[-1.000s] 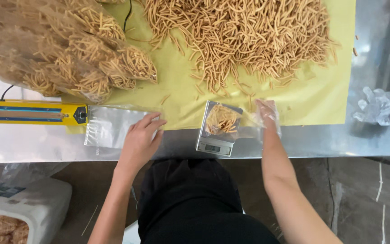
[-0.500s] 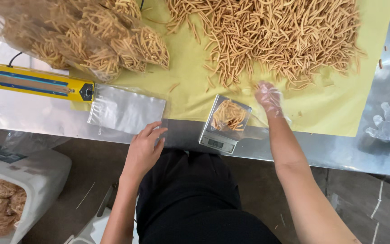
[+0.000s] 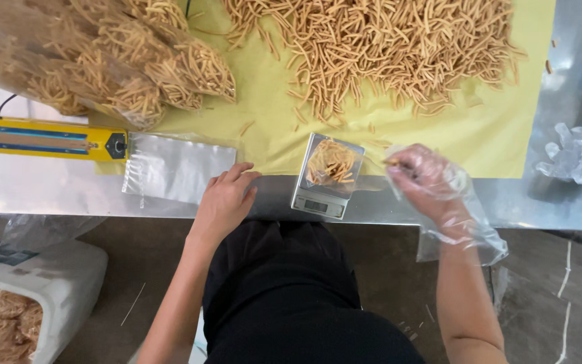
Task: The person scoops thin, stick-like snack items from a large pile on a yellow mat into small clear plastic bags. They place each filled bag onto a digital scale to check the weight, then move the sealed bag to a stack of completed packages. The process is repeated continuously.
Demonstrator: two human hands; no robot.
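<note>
My right hand (image 3: pixel 429 185) blurs inside its clear glove, fingertips unclear. The snack pile (image 3: pixel 385 50) and white bin (image 3: pixel 42 296) run past the frame's edges.

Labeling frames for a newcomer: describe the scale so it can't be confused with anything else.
Start at the yellow sheet covered in fried snack sticks, then drop to its near edge on the metal table. Between the bare left hand and gloved right hand sits the scale: small, silver, a portion of sticks on top.

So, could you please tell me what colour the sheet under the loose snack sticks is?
The sheet is pale yellow, seen in the head view.
</note>
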